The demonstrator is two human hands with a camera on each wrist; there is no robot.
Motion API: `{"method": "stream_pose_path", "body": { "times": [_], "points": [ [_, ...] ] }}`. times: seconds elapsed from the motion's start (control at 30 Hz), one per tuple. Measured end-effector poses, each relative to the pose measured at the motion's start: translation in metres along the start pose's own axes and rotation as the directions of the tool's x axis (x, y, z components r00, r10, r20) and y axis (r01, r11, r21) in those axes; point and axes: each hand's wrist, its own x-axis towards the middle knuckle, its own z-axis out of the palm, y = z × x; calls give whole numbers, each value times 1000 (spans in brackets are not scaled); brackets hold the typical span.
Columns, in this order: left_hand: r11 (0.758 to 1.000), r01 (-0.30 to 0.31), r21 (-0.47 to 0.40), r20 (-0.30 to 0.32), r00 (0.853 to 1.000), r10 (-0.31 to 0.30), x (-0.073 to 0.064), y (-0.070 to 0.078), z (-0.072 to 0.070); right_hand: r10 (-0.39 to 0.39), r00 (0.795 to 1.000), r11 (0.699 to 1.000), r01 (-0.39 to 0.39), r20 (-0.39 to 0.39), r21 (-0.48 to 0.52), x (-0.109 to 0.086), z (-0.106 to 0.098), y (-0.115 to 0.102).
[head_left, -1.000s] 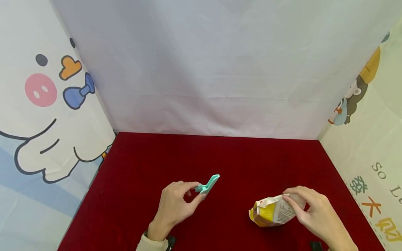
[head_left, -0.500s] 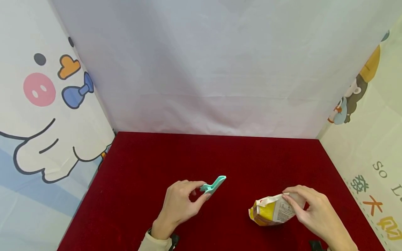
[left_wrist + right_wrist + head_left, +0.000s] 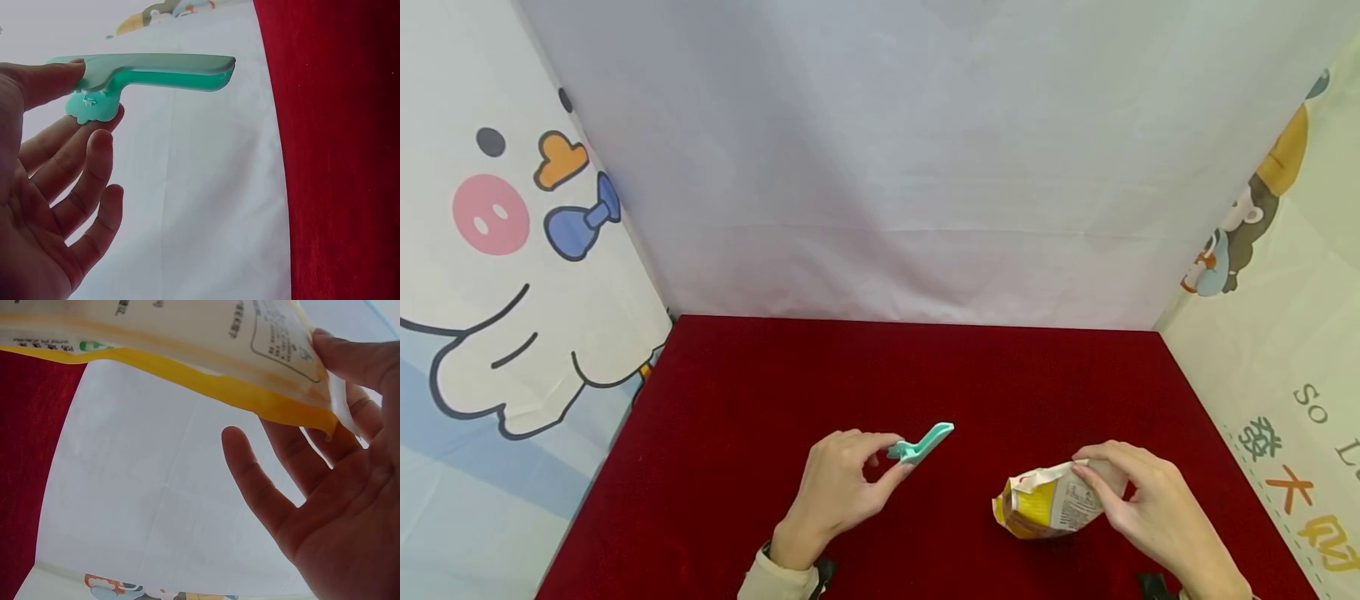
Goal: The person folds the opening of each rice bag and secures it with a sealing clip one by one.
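My left hand (image 3: 842, 483) pinches a mint-green bag clip (image 3: 921, 444) between thumb and fingers, above the table. In the left wrist view the clip (image 3: 175, 70) points away from the hand, its long arms lying close together, while the lower fingers spread loosely beneath. To the right, my right hand (image 3: 1150, 508) pinches the top edge of a yellow and white food bag (image 3: 1048, 500) with printed text. The bag tilts, its crumpled end toward the left hand. The right wrist view shows the bag (image 3: 187, 337) with the thumb on its upper side and fingers behind.
A dark red cloth-covered table (image 3: 820, 375) lies under both hands. A pale curtain (image 3: 925, 167) rises at its back edge. Printed cartoon panels stand on the left (image 3: 490, 333) and right (image 3: 1285, 333) sides.
My left hand has moved steadily to the right with the clip, closer to the bag. The right hand and the bag have hardly moved.
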Motion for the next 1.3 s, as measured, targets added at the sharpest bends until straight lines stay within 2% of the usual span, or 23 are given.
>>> {"method": "stream_pose_path", "body": {
  "times": [0.3, 0.5, 1.3],
  "points": [
    [1000, 0, 0, 72, 997, 0, 5, 6, 1, -1, 1000, 1000, 1, -1, -4, 1, 0, 0],
    [1000, 13, -4, 94, 996, -13, 7, 10, 0, 0, 1000, 1000, 0, -5, 4, 1, 0, -1],
    [997, -59, -49, 96, 993, 63, 16, 24, 13, 4, 1000, 1000, -4, -6, 2, 1, 0, 0]
  ]
}}
